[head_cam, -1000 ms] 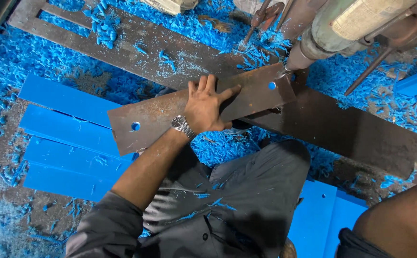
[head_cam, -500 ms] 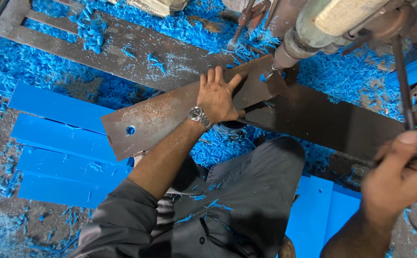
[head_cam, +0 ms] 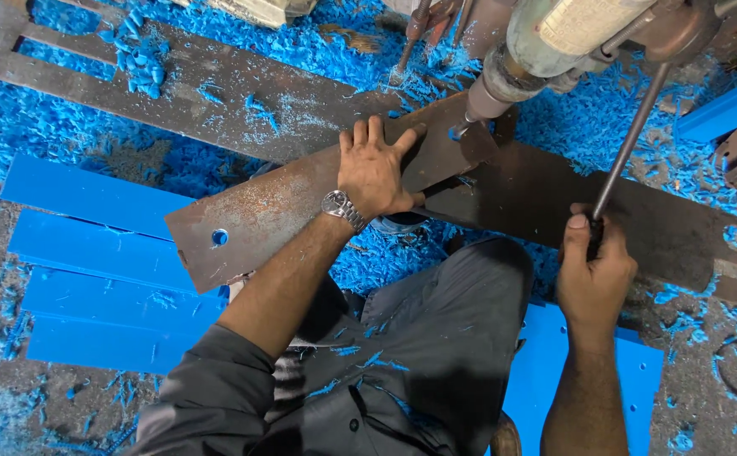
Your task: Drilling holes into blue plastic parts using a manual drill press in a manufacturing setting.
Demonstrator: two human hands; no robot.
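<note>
Now left hand (head_cam: 374,171) flat on plate (head_cam: 301,203), right hand (head_cam: 595,274) gripping lever (head_cam: 630,139).

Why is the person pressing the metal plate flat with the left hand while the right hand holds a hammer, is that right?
Not quite. In the head view the right hand grips the drill press's long feed lever, not a hammer. The rest holds: the left hand lies flat on the rusty metal plate under the drill bit.

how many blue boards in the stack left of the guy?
4 blue boards, laid side by side on the floor under the left end of the metal plate that the left hand presses. More blue panels lie elsewhere; some may be hidden by the body.
</note>
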